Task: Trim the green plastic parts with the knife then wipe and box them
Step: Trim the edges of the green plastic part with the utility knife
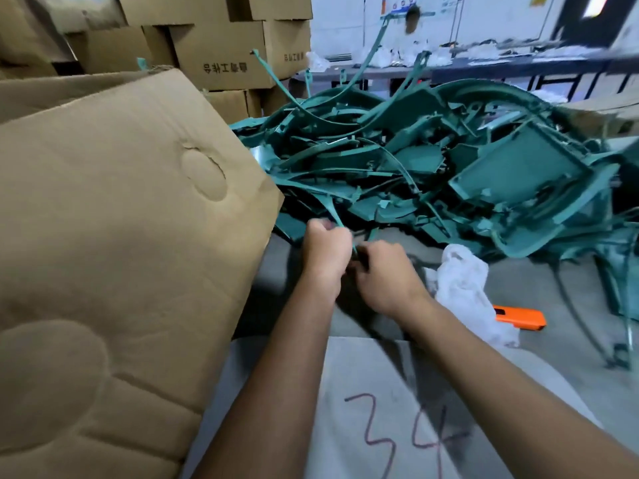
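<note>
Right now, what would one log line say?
left hand: grips green strip | right hand: on strip too | knife: idle by rag

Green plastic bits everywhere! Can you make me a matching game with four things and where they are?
Things:
1. thin green strip
2. orange knife
3. white rag
4. cardboard box

Places:
A. on the table, right of the rag
B. on the left, flap leaning over the table
C. held in the left hand
D. crumpled beside the right hand

Pairs: 1-C, 2-A, 3-D, 4-B
</note>
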The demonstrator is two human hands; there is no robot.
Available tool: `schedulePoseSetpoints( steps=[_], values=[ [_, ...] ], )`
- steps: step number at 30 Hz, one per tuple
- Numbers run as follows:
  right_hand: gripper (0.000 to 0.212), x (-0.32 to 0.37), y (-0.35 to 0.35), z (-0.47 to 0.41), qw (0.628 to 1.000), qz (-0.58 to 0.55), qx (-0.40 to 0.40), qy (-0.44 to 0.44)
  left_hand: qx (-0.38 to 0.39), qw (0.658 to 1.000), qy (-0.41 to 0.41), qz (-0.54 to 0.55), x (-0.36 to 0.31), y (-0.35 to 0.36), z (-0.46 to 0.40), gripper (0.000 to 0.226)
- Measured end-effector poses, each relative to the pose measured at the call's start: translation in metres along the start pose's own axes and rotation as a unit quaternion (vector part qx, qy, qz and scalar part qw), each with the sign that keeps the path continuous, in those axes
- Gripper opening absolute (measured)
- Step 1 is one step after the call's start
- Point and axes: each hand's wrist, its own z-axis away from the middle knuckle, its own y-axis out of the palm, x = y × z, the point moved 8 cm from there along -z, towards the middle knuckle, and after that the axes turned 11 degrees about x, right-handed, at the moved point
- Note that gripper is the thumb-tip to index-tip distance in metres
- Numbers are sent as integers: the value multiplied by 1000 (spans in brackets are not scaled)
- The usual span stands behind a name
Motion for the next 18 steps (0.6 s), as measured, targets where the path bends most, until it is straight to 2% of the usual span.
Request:
schedulePoseSetpoints(
  steps=[2,4,6,9,14,16,18],
  values=[
    [28,-12,-10,15,1000,-3,-17,18,25,999,-27,28,0,16,3,20],
    [25,-21,-11,30,999,2,-19,26,14,994,-46,93,-1,18,6,22],
    [21,-28,-6,42,1000,-1,-1,27,-19,986,-39,164,-3,8,3,29],
    [25,-31,-3,53,1000,-25,16,9,-32,976,-12,216,-11,-2,-1,42],
    [29,-21,16,88,999,-5,32,-41,-56,971,-13,232,-5,-8,-5,34],
    [25,-22,18,100,997,-31,31,-65,-87,975,-32,204,7,-13,-4,36],
    [22,-24,17,102,996,-39,32,-74,-84,980,-57,173,21,-8,0,32]
  ],
)
